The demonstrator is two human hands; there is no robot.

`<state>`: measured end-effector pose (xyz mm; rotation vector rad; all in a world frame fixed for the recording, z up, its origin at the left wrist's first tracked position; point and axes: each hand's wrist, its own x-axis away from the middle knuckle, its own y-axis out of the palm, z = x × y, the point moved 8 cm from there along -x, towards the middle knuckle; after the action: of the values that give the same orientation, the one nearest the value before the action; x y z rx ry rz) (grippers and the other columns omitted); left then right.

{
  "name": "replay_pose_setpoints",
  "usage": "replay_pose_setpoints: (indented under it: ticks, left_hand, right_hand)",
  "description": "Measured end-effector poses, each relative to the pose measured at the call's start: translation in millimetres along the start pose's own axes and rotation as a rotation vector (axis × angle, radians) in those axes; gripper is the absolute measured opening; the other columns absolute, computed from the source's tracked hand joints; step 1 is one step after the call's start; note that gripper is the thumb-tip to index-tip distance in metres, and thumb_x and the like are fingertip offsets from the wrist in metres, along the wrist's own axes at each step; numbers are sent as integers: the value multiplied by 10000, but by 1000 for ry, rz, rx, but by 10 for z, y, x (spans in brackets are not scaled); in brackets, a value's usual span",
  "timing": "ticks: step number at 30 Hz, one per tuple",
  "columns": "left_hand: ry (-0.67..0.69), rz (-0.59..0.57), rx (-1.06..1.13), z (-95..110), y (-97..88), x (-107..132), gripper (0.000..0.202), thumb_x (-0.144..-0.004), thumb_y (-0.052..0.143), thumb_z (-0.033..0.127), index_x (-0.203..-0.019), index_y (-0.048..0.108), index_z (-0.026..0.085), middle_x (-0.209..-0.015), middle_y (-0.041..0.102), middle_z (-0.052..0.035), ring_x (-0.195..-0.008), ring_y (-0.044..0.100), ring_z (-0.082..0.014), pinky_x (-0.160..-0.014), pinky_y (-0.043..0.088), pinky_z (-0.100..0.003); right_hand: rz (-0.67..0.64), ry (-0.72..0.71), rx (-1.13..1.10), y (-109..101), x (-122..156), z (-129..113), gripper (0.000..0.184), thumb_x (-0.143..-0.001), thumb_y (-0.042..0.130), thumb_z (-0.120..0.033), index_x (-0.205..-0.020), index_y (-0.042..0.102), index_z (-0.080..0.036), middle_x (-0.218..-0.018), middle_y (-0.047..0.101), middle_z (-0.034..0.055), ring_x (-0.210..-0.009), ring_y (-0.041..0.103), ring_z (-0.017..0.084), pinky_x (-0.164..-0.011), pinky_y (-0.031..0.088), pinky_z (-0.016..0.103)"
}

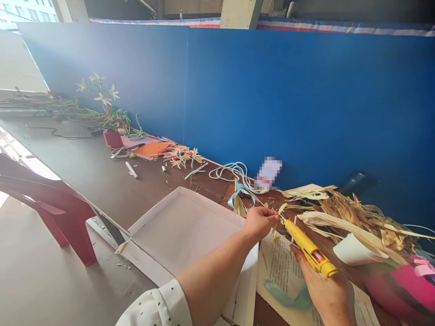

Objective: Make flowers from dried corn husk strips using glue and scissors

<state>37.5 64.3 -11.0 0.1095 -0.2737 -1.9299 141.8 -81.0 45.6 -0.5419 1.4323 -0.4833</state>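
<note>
Your gun point(307, 249) is smooth yellow plastic, a rounded, tapering barrel with a slim nozzle and a red-and-white patch near its thick rear end; beside it are dry husks point(353, 210), papery, creased and ragged, tan to brown; a smooth white cup point(355, 251) lies tilted against them; a green ribbon point(288, 296), thin and curled, rests on a flat printed page point(277, 267); at your left is a shallow white box point(200, 222) with low, straight walls, on the dark brown surface point(95, 158).

The gun is in your right hand point(326, 285), above the page, its fingers closed on the underside, partly hidden; its long axis runs diagonally, rear end near your right wrist, nozzle forward and leftward to your left hand point(260, 222); there your fingers pinch a small, pale strip point(282, 208), curved and husk-like, right by the nozzle; whether they touch, you cannot tell from here.
</note>
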Motion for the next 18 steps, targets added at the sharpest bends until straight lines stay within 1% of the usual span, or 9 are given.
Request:
replay_pose_setpoints:
  ticks: [3,5,7,10,15,18]
  left_hand:
    - [-11,-4,-4,-2,1,7,141,-693,655,197,-779,731,115,-585,551,13,-524,369,-58,-528,318,-203]
    - [-21,-7,-1,12,2,22,139,-698,651,194,-778,729,112,-579,542,16,-520,368,-57,-526,315,-203]
    - [-26,-10,1,28,6,32,132,-701,647,188,-771,724,107,-570,529,19,-518,370,-55,-524,311,-202]
    - [-24,-10,-5,38,11,34,123,-700,655,188,-764,718,105,-560,514,25,-517,369,-54,-519,302,-200]
    - [-33,-1,-15,38,7,29,121,-703,662,196,-764,714,106,-566,513,25,-512,363,-50,-510,287,-201]
    - [-31,4,-4,56,4,36,118,-700,662,189,-766,715,107,-578,522,23,-516,368,-50,-519,296,-201]
  right_hand:
    - [53,-29,-21,-56,-34,-59,314,-866,547,-458,-730,648,-194,-556,583,43,-682,627,214,-669,450,290]
    - [69,-45,-8,-67,-34,-77,317,-871,541,-456,-754,654,-184,-590,606,52,-680,630,212,-665,447,290]
    - [78,-43,21,-60,-15,-62,333,-868,542,-466,-753,664,-179,-614,624,59,-638,622,203,-641,441,291]
    - [80,-9,36,-35,15,-10,364,-856,548,-490,-715,668,-177,-573,609,54,-561,592,188,-602,431,293]
    - [27,58,-19,7,-1,22,337,-858,531,-473,-835,712,-189,-660,654,80,-717,640,222,-658,448,303]
    - [34,79,-44,-19,-15,18,337,-851,537,-474,-860,710,-185,-666,660,81,-705,641,223,-631,447,301]
